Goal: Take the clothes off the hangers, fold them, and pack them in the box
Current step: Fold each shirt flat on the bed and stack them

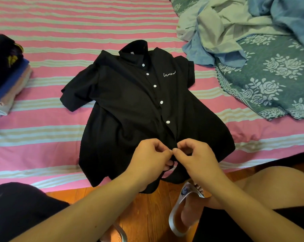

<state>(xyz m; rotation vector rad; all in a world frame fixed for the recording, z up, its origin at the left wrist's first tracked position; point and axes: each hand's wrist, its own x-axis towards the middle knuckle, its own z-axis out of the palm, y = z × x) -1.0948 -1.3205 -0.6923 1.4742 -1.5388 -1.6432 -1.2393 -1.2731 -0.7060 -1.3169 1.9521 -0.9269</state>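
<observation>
A black short-sleeved shirt (130, 105) with white buttons and white script on the chest lies front up on the pink striped bed (51, 28), its hem hanging over the bed's near edge. My left hand (150, 157) and my right hand (194, 155) meet at the lower end of the button placket. Both pinch the black fabric there with thumb and fingers, fingertips almost touching. The lowest button is hidden under my fingers. No hanger and no box are in view.
A stack of folded clothes (6, 75) sits at the bed's left edge. A heap of pale green and blue garments (235, 27) lies at the back right on a green floral blanket (273, 81). My knees, slippers and the wooden floor (147, 203) fill the foreground.
</observation>
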